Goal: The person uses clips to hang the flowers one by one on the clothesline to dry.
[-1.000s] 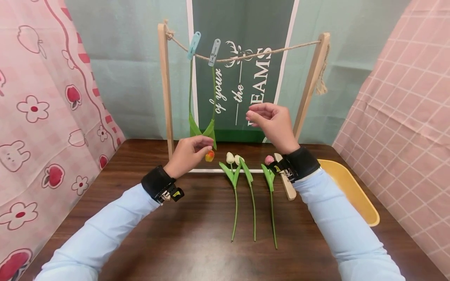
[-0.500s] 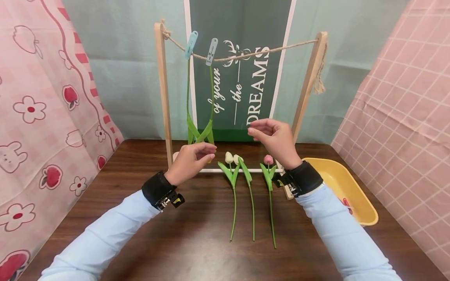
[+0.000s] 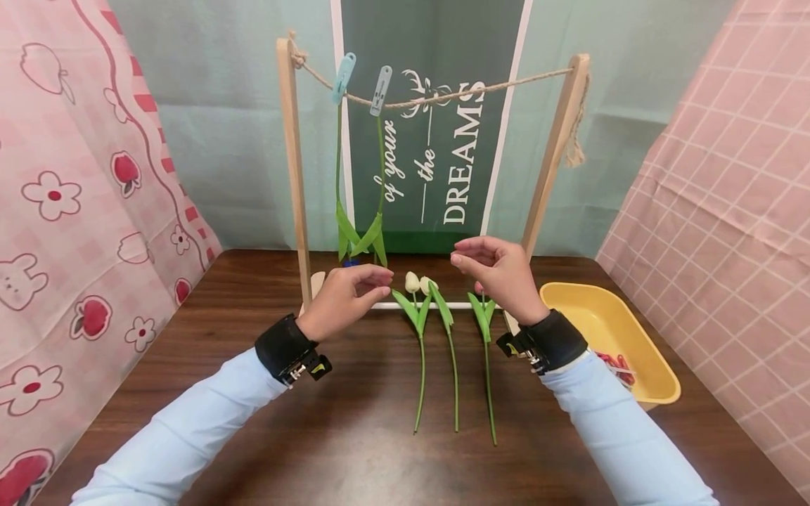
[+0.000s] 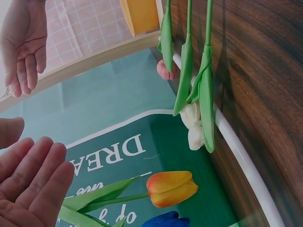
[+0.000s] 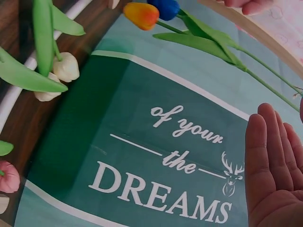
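My left hand (image 3: 344, 299) hovers with loosely bent fingers in front of the hanging tulips, holding nothing. Opposite it, above the pink tulip (image 5: 7, 177), my right hand (image 3: 503, 277) is also relaxed and holds nothing. Two tulips, one orange (image 4: 173, 188) and one blue (image 4: 166, 220), hang heads down by their stems. A blue clothespin (image 3: 344, 77) and a greyish one (image 3: 381, 91) clip them to the rope (image 3: 506, 86). On the table, two white tulips (image 3: 412, 283) and the pink one lie with stems toward me.
Wooden posts (image 3: 292, 161) carry the rope, with a white bar (image 3: 389, 306) low between them. A yellow tray (image 3: 595, 289) at the right holds red items, perhaps clothespins (image 3: 619, 367). Patterned cloths (image 3: 95, 140) flank the wooden table (image 3: 253, 436).
Both hands have come down, the left moving away from the orange tulip's head and the right lowering toward the pink tulip. The hanging tulips stay clipped.
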`<state>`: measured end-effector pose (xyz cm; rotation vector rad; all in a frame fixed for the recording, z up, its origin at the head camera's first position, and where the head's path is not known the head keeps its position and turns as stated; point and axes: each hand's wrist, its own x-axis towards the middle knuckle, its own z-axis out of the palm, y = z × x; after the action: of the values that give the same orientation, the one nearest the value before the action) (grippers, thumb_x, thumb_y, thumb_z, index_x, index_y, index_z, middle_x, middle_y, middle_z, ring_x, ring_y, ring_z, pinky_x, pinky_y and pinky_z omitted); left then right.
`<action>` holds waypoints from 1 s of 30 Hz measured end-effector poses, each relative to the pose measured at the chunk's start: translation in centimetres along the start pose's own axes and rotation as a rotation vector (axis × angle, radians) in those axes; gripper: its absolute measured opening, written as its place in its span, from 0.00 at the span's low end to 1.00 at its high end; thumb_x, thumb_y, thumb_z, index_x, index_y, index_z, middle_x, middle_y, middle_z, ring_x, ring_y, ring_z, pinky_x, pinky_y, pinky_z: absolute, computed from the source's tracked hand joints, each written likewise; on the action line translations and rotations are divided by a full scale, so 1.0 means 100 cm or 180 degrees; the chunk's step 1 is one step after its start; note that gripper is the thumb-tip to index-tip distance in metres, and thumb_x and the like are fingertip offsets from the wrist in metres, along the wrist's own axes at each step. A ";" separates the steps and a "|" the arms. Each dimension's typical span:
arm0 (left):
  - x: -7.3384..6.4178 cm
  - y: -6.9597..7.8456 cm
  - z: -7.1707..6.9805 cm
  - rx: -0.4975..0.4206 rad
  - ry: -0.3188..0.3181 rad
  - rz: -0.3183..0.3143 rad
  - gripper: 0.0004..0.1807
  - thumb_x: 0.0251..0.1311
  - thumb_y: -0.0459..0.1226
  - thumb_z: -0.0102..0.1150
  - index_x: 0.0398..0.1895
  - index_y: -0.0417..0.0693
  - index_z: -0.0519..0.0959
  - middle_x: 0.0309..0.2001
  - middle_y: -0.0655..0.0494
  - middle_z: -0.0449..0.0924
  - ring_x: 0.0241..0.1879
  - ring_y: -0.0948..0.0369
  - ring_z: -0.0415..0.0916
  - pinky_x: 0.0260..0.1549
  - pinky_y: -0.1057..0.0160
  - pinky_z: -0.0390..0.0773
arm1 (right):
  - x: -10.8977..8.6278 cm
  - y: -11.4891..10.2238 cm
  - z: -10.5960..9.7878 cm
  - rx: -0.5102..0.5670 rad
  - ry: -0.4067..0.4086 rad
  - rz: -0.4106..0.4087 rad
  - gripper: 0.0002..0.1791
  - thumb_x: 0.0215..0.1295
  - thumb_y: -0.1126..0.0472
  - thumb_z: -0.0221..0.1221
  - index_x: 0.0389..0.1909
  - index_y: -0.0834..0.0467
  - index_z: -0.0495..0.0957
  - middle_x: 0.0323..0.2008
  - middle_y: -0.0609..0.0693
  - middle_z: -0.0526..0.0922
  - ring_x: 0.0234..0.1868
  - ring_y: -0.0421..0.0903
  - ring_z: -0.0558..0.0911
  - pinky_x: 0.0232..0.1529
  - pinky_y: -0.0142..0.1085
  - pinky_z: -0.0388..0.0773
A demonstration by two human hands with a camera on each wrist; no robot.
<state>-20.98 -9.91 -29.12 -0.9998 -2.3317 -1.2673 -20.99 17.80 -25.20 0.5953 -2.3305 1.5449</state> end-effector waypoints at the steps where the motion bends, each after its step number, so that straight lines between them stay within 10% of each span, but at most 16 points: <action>1: 0.000 0.000 0.000 0.0011 -0.0017 0.0005 0.11 0.61 0.30 0.64 0.47 0.38 0.82 0.43 0.49 0.84 0.40 0.62 0.81 0.40 0.64 0.81 | -0.002 0.001 0.000 -0.0025 0.0001 -0.0010 0.14 0.62 0.62 0.66 0.47 0.64 0.82 0.37 0.57 0.86 0.23 0.40 0.79 0.18 0.31 0.75; 13: -0.007 -0.004 0.007 -0.0041 -0.0190 0.0077 0.13 0.60 0.31 0.65 0.48 0.36 0.82 0.44 0.49 0.84 0.41 0.60 0.82 0.43 0.63 0.81 | -0.018 0.010 -0.002 -0.0228 -0.0020 -0.0111 0.14 0.60 0.61 0.68 0.45 0.64 0.82 0.38 0.55 0.86 0.37 0.40 0.85 0.38 0.31 0.81; 30: -0.016 -0.015 0.020 -0.0084 -0.0261 0.0213 0.14 0.58 0.30 0.66 0.48 0.36 0.82 0.44 0.47 0.84 0.44 0.55 0.82 0.44 0.61 0.81 | -0.032 0.023 -0.006 -0.0669 -0.0058 -0.0320 0.12 0.58 0.62 0.69 0.42 0.61 0.84 0.36 0.51 0.86 0.34 0.41 0.85 0.35 0.28 0.80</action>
<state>-20.81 -9.53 -32.02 -1.1490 -2.3262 -1.2570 -19.27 19.75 -28.25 0.6644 -2.3966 1.2364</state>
